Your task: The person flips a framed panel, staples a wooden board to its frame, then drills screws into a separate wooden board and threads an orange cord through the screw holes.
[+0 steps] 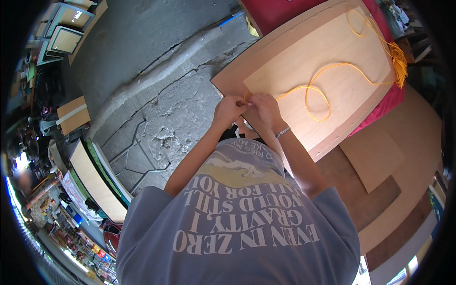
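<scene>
The near end of the yellow cord (317, 90) is pinched between the left hand (229, 109) and the right hand (264, 110), both closed on it side by side at the near edge of the wooden board (332, 52). From there the cord is trailed away rightward in loops toward its bundled end, nearer the right hand.
</scene>
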{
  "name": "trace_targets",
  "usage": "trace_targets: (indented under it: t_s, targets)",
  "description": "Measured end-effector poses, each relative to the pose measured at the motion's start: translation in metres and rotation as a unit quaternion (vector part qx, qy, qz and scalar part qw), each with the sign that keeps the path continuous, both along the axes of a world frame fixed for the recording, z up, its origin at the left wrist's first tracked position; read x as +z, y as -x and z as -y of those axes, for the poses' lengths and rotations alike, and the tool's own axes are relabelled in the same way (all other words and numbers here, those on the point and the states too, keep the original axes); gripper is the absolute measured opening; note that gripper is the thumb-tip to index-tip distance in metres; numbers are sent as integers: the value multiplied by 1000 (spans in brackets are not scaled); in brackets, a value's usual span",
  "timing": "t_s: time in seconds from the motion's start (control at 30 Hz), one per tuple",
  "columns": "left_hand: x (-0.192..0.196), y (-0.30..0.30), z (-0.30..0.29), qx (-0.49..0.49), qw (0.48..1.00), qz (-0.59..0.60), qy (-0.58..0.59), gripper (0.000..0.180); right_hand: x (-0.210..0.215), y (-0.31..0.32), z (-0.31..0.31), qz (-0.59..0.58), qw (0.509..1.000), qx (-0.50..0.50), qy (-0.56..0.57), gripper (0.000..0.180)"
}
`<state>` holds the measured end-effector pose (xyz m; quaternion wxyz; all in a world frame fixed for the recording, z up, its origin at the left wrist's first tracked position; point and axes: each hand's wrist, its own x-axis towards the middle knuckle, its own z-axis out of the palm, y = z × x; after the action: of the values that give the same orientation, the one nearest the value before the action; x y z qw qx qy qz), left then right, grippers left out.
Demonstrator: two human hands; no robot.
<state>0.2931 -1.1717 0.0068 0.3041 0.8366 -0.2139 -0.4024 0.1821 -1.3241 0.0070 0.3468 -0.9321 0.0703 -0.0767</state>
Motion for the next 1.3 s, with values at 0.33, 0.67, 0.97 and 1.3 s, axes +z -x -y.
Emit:
trace_targets:
  t_s: [0.33, 0.67, 0.97, 1.3]
  targets:
    - [-1, 4, -5, 74, 993, -23, 88, 16, 3, -2, -9, -55, 976, -62, -199, 18]
    - [5, 29, -1, 236, 950, -41, 201, 19, 7, 5, -9, -167, 986, -25, 8, 8]
    - [6, 29, -22, 202, 944, -214, 146, 30, 9, 8, -5, -129, 990, -40, -48, 7]
    - [11, 43, -15, 204, 972, -27, 117, 26, 12, 5, -8, -129, 989, -43, -55, 9]
